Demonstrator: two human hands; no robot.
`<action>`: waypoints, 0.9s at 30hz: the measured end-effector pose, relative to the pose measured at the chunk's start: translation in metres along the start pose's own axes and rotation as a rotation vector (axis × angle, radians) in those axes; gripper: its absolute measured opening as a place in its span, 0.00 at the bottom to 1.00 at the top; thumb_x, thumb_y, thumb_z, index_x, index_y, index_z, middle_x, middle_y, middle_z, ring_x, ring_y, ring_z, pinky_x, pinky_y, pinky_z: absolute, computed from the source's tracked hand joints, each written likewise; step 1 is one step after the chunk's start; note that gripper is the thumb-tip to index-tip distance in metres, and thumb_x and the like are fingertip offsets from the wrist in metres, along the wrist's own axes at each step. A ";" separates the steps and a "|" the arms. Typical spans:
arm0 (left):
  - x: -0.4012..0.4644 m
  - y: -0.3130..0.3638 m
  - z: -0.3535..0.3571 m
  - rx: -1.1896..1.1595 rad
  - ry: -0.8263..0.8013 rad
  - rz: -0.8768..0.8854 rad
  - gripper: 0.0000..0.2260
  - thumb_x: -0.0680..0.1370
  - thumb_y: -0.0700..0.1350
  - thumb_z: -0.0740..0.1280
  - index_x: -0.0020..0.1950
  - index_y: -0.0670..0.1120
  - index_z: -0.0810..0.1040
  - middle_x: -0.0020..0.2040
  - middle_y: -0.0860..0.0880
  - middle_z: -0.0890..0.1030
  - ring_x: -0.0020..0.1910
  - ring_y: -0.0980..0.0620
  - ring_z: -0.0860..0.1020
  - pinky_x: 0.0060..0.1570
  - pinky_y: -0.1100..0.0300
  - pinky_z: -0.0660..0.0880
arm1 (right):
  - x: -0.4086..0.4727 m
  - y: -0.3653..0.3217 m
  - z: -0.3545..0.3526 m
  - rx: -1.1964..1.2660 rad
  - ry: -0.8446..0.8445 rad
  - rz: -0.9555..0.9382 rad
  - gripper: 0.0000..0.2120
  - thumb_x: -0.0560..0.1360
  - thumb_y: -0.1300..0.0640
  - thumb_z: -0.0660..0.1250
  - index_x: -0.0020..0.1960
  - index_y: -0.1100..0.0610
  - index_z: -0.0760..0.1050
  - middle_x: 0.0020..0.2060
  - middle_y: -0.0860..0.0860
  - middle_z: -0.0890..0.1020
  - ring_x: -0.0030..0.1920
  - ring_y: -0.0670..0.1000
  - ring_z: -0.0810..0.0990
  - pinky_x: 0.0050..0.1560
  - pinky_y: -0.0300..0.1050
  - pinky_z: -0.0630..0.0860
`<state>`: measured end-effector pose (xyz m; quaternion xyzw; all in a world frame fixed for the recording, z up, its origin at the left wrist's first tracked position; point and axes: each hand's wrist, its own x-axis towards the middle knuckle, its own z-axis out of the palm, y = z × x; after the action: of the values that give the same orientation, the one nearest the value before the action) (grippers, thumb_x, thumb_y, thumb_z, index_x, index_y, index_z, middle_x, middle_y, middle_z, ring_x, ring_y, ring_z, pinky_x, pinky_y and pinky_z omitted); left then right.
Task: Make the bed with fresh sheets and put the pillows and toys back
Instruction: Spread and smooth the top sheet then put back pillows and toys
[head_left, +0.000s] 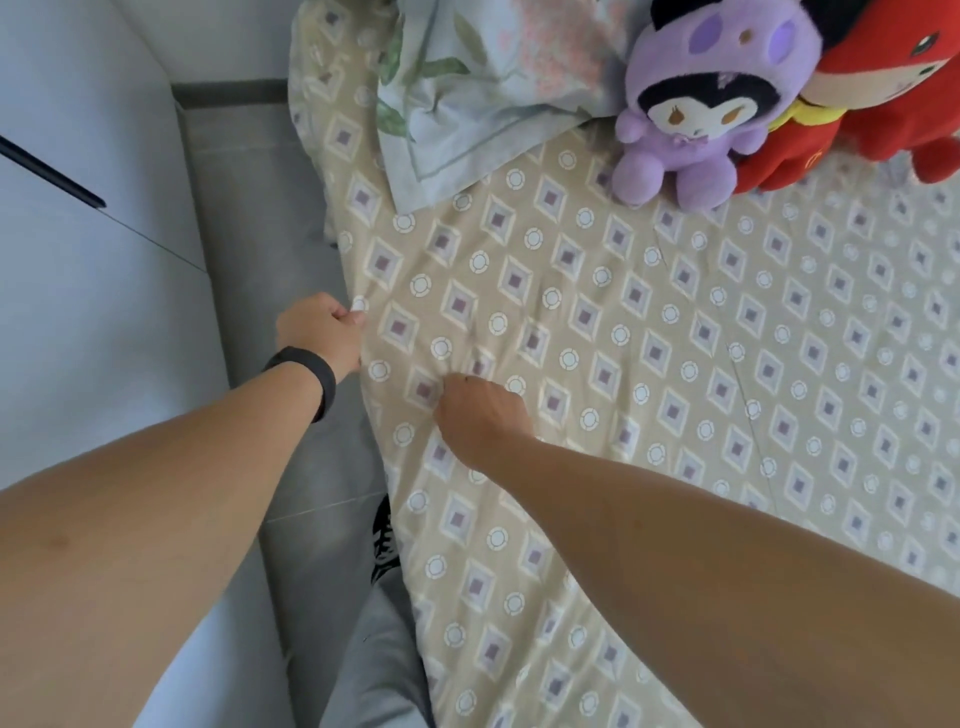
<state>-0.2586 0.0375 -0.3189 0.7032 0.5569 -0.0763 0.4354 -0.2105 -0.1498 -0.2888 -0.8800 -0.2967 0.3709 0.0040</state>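
Head view, left to right. Pale wall (78, 291) and grey floor (249, 197) are seen at far left, in the gap beside the bed.

Left hand (322, 332), with a black wristband (306, 376) on the wrist, is held at the bed's side edge; its fingers are curled and a fold of the sheet (675, 415) is pinched between them at the rim. Right hand (480, 415) is set just beside it, on top of the bed, knuckles up, fingers clenched into the cloth, with small creases gathered around the grip.

Sheet is already spread over the whole visible mattress, beige with diamond and ring print. Pillow (478, 88) is laid at the head end, touching the sheet. Purple toy (696, 109) is sat just right of the pillow, and a red toy (883, 98) is pressed against it at the frame's edge.

Step judged: late stage, side edge being tugged flat or tucked. Pillow and toys appear already returned.

Next move, as judged: cloth to be drawn outward and down over the edge, then the creases by the right hand to be smoothed. Pull is best kept gentle, lest the pillow be dragged.
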 end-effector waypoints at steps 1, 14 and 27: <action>0.002 0.000 -0.003 0.023 -0.012 -0.011 0.07 0.80 0.49 0.69 0.46 0.46 0.78 0.42 0.44 0.82 0.38 0.42 0.85 0.48 0.47 0.83 | 0.000 -0.001 0.001 0.017 -0.012 -0.001 0.09 0.82 0.60 0.53 0.54 0.56 0.72 0.44 0.51 0.78 0.43 0.57 0.78 0.40 0.50 0.69; -0.087 -0.018 0.021 -0.040 -0.130 -0.124 0.15 0.80 0.55 0.65 0.56 0.45 0.73 0.48 0.45 0.79 0.43 0.45 0.80 0.43 0.45 0.83 | -0.067 0.026 0.033 0.155 -0.254 0.028 0.14 0.80 0.46 0.60 0.60 0.53 0.72 0.46 0.49 0.78 0.46 0.54 0.80 0.38 0.47 0.74; -0.243 -0.149 0.065 0.335 -0.410 -0.117 0.16 0.81 0.49 0.69 0.40 0.38 0.77 0.36 0.39 0.84 0.36 0.42 0.84 0.41 0.46 0.84 | -0.206 0.031 0.153 0.028 -0.296 0.190 0.16 0.80 0.41 0.64 0.50 0.55 0.77 0.35 0.50 0.74 0.41 0.54 0.79 0.37 0.45 0.72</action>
<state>-0.4503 -0.1820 -0.2934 0.7019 0.4766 -0.3331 0.4114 -0.4075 -0.3164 -0.2725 -0.8396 -0.2042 0.4994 -0.0625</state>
